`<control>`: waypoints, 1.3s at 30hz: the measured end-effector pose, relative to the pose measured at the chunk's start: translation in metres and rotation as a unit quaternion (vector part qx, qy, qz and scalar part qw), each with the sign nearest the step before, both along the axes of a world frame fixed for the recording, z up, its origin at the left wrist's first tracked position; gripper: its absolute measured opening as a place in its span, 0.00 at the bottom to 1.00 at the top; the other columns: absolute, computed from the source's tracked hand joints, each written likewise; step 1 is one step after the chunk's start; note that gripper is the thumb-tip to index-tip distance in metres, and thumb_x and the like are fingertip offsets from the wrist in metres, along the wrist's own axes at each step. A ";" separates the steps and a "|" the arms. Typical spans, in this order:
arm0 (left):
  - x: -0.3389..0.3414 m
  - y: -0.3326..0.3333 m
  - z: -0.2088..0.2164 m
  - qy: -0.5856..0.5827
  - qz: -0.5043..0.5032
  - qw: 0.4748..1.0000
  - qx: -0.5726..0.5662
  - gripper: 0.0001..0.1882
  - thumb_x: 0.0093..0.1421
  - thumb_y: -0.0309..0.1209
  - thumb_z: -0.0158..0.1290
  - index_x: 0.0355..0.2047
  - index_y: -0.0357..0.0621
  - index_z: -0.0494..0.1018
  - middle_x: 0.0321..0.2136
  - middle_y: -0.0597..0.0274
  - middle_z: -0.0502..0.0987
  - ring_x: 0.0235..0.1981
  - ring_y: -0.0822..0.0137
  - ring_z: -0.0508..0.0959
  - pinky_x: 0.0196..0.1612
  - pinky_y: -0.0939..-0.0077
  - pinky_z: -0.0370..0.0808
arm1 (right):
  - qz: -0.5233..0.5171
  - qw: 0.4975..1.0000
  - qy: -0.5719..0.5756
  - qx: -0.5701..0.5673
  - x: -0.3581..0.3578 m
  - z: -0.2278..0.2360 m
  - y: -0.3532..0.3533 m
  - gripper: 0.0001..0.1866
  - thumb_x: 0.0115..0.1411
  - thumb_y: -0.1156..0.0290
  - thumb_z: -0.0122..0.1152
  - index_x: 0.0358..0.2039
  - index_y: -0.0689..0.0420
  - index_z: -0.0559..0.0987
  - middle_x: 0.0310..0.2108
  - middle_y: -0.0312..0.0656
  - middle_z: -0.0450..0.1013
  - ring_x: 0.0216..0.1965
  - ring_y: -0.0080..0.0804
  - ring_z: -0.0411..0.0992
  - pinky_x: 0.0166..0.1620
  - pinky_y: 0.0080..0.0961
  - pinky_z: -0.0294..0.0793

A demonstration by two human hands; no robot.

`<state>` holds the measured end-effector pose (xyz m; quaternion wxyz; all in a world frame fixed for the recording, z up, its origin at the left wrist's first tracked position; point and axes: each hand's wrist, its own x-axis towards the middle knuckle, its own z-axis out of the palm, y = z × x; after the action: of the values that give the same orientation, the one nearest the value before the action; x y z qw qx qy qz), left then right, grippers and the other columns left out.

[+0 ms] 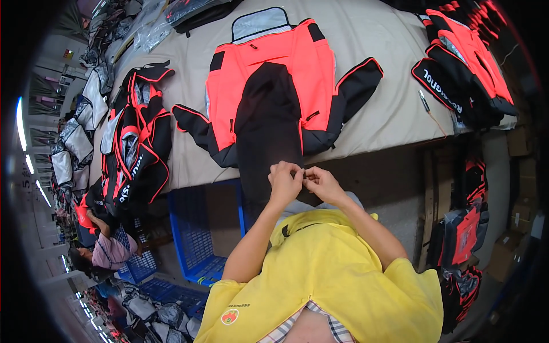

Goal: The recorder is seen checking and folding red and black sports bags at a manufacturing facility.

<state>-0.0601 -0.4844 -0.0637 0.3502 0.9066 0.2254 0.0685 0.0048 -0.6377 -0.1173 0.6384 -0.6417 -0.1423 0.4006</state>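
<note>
Left hand [286, 182] and right hand [323, 185], fingertips pinched nearly closed, grip the edge of black cloth [267, 117] draped across coral jacket [318, 71], overhanging table [389, 117]; hard tug could probably drag the jacket off.

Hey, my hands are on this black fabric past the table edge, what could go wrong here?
The black fabric hangs off the table, so a tug might drag the coral jacket under it. Your left hand and right hand pinch close together, possibly hiding a flaw. The slim tool trails an orange cord that could snag.
</note>
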 end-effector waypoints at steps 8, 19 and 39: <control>-0.033 0.025 0.004 0.004 0.000 0.975 -0.221 0.08 0.70 0.30 0.56 0.38 0.37 0.75 0.35 0.62 0.76 0.45 0.64 0.74 0.49 0.74 0.71 | 0.042 0.998 -0.038 -0.018 -0.001 -0.012 -0.003 0.13 0.69 0.71 0.66 0.50 0.63 0.79 0.39 0.36 0.80 0.38 0.21 0.77 0.41 0.24 0.80; -0.033 -0.001 0.009 -0.151 -0.018 0.988 -0.014 0.06 0.62 0.27 0.64 0.39 0.42 0.83 0.35 0.58 0.80 0.36 0.54 0.82 0.38 0.64 0.79 | 0.033 0.994 0.095 0.031 0.004 0.001 -0.007 0.11 0.70 0.73 0.65 0.50 0.62 0.79 0.41 0.34 0.79 0.38 0.19 0.76 0.42 0.21 0.79; -0.012 0.012 -0.003 -0.137 -0.084 0.986 0.036 0.10 0.64 0.24 0.60 0.46 0.41 0.80 0.40 0.55 0.81 0.38 0.49 0.84 0.39 0.60 0.82 | -0.069 0.875 -0.423 -0.223 0.004 0.032 0.032 0.11 0.63 0.65 0.61 0.41 0.59 0.79 0.31 0.54 0.81 0.36 0.57 0.81 0.38 0.53 0.80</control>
<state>-0.0720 -0.4724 -0.0668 0.3491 0.9164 0.0959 0.1709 0.0093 -0.6061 -0.0850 0.3833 -0.8835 -0.2609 0.0664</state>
